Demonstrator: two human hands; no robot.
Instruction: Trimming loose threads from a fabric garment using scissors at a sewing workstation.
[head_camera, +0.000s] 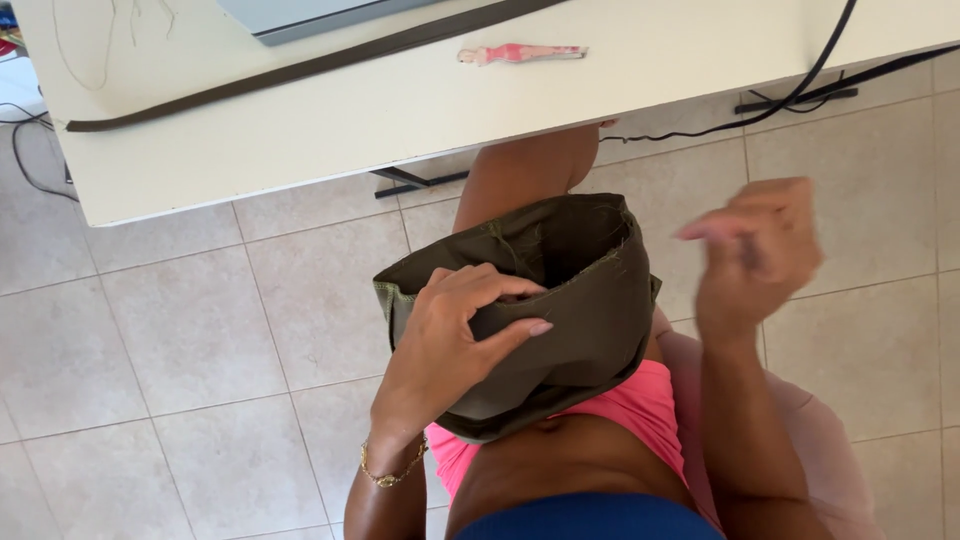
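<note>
Our left fingers (480, 300) curl over the edge of the olive cloth (570, 300), thumb beneath, pinching it above our lap. Our right hand (755, 250) hangs off to the side, blurred, fingers bunched loosely, holding nothing we can make out. Beyond both, the white worktop (350, 120) carries a pink strip (520, 53).

Pale square floor tiles (190, 330) with grey grout. White table (400, 110) across top edge, dark strap (300, 68) lying along it, grey device (300, 15) at far edge. Black cables (800, 95) trailing off right corner onto floor. Even daylight.
</note>
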